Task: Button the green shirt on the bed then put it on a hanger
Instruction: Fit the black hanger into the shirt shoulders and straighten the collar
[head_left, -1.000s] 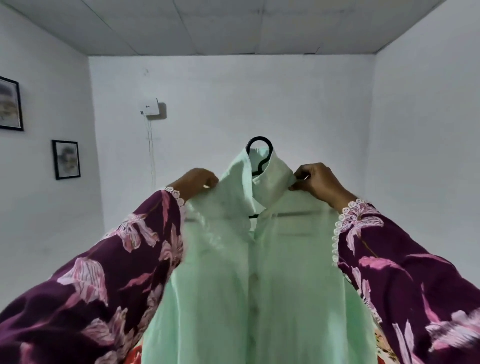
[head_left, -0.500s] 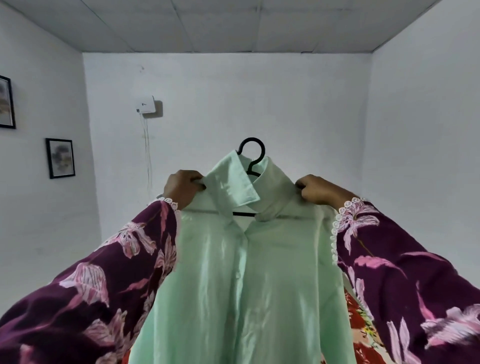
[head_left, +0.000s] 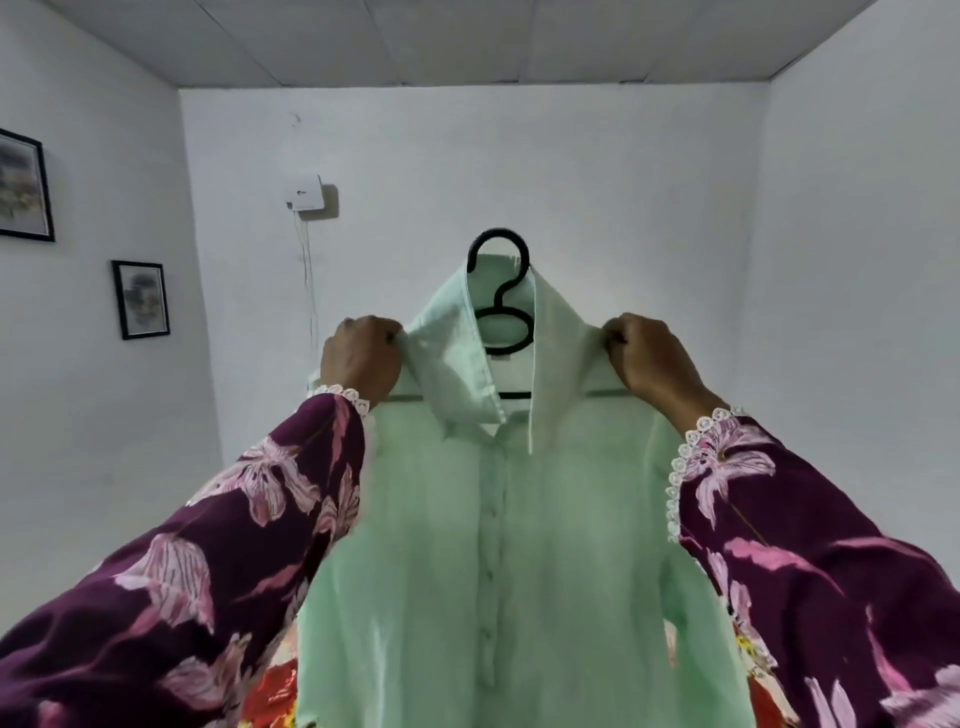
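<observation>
- Overhead, a panelled ceiling (head_left: 467, 36); white walls carry two framed pictures (head_left: 140, 300) and a small white box (head_left: 305, 194), its logo unreadable
- Left hand (head_left: 361, 358) and right hand (head_left: 652, 356) each clench a shoulder of the green shirt (head_left: 493, 545), raised on a black hanger (head_left: 501, 291)

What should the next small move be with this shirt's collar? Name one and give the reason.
Probably fold the collar down on the right side. The green shirt already hangs on the black hanger, its placket looks closed, and the left hand and right hand grip the shoulders; the collar's left side is turned down while the right side stands up.
</observation>
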